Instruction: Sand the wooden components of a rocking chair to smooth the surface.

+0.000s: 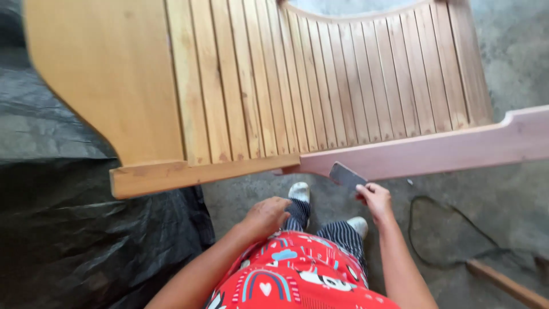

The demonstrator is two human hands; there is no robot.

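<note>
Seen from above, looking down past a red patterned shirt [297, 280] and striped trousers [337, 234] to white shoe tips [299, 191] on a grey concrete floor [514, 51].

Right hand [376, 200] raised just below the wooden frame, grip closed around the lower end of a flat grey sheet [346, 175], probably sandpaper, though too small to tell for sure. Upper end of the sheet touching or almost touching the underside of the pale pinkish rail [446, 150], close to where that rail meets the slatted panel.

Left hand [266, 216] lower down, below the slatted panel and just left of the nearer shoe, fingers curled loosely inward; resting near the knee, grip holding nothing visible, how tightly closed hard to judge.

Slatted panel [320, 86] filling the upper middle: many narrow golden-brown vertical slats, topped by a curved rail at the far edge. Left of the slats, a broad smooth board [108, 74] with a rounded outline. Along the near edge of the slats, a thick golden bottom rail [189, 174], joined on its right end to the pinkish rail, which runs off to the right edge.

Left of the panel, crumpled black plastic sheeting [86, 229] covering the floor. Right of the right hand, a thin black cable [434, 229] looping across the concrete, and beyond it a wooden stick [506, 284] lying at an angle near the lower right corner.
</note>
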